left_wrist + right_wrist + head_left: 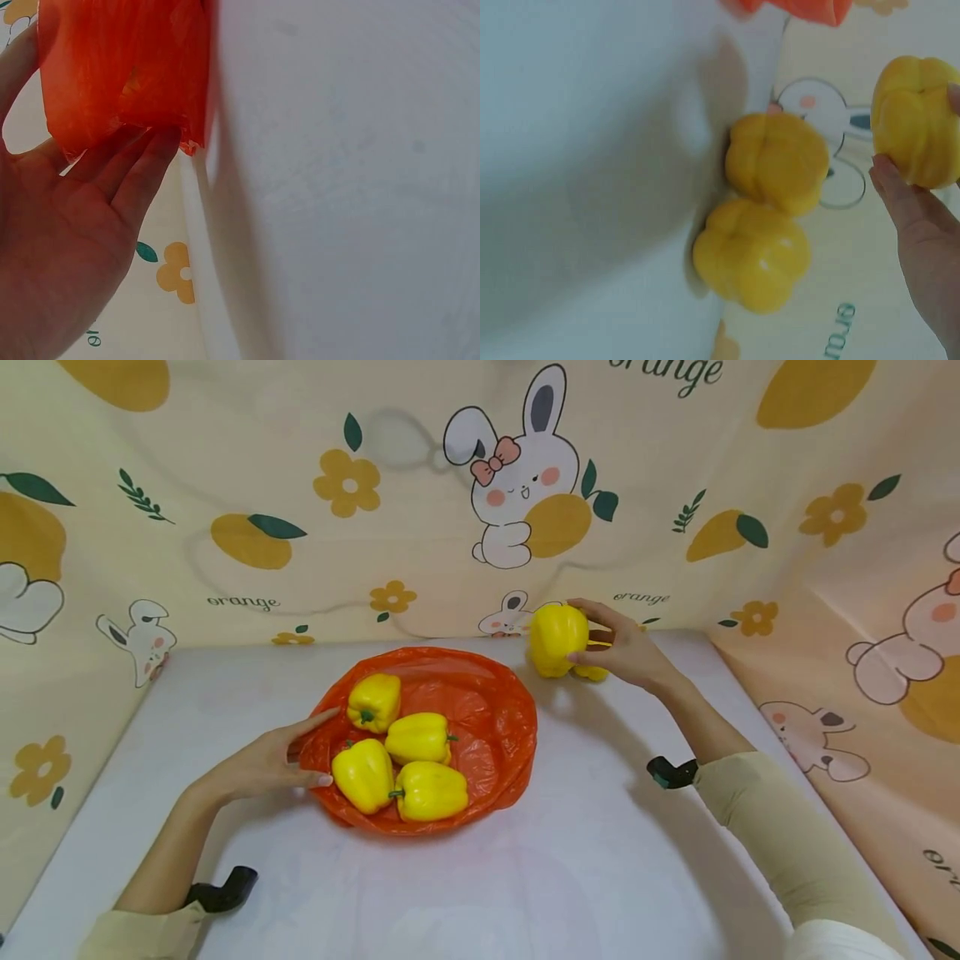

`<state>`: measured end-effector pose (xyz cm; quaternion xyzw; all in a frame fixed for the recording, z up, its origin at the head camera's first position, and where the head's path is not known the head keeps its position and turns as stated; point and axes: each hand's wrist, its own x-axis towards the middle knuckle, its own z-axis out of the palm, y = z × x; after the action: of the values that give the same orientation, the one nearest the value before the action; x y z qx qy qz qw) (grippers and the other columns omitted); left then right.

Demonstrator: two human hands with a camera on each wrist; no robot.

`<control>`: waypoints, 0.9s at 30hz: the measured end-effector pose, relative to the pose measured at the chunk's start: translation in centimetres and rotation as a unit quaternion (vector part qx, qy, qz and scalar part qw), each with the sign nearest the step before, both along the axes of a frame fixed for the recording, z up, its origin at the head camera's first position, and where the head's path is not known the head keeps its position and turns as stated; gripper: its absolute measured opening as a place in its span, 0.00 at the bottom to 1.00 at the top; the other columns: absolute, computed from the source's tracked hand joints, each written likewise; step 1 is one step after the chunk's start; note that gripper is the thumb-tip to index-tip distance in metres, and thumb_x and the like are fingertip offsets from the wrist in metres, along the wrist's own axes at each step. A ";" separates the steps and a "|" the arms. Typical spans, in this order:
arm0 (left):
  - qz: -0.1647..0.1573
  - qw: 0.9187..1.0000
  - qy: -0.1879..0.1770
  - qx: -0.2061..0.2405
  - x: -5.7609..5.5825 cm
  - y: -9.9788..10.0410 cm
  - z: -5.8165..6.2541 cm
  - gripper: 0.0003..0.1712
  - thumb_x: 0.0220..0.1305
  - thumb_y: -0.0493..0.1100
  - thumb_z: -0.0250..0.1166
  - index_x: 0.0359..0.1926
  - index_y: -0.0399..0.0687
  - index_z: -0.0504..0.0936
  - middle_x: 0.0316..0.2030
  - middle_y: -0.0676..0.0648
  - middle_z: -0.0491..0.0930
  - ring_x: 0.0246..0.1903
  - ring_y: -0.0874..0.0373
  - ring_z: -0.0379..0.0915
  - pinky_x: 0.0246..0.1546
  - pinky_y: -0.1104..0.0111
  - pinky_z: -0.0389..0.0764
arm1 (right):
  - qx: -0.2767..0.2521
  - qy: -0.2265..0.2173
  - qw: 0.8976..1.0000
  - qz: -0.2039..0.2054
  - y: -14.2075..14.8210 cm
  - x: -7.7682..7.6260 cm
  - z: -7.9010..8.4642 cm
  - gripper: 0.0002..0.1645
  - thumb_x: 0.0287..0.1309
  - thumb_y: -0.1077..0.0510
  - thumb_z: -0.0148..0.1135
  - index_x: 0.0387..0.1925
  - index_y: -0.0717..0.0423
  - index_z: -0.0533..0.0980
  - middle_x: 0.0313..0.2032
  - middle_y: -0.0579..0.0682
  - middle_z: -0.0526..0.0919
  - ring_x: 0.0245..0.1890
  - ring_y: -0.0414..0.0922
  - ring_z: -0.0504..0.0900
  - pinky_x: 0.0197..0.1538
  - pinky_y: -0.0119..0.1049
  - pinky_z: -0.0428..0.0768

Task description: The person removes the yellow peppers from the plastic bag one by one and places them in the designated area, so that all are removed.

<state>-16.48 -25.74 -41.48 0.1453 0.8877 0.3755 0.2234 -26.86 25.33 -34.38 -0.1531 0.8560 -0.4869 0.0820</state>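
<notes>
My right hand holds a yellow bell pepper between thumb and fingers, raised off the table at the back right. In the right wrist view, that held bell pepper is apart from two more yellow bell peppers standing side by side on the table. My left hand touches the left side of a red plastic bag, its fingers spread fairly straight along the outside. Inside the wide-open bag, several yellow bell peppers lie toward the left. The left wrist view shows the fingers against the bag's thin wall.
A white table extends under everything. Cloth printed with rabbits, flowers and oranges hangs along the back and sides. A black curved piece is on the left wrist, and a similar black piece is on the right.
</notes>
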 end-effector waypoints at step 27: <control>0.004 1.000 -0.001 0.002 0.1 0.2 -0.2 0.55 0.56 0.58 0.72 0.78 0.56 0.53 0.72 0.31 0.57 0.68 0.32 0.54 0.61 0.34 0.64 | 0.039 0.003 0.995 -0.093 9.4 -1.0 -2.3 0.51 0.59 0.54 0.71 0.77 0.40 0.53 0.75 0.53 0.55 0.69 0.61 0.64 0.63 0.47 0.73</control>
<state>-16.38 -25.51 -41.70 0.1417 0.8872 0.3784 0.2227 -27.84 34.69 -36.71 -0.0716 0.8849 -0.4585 0.0396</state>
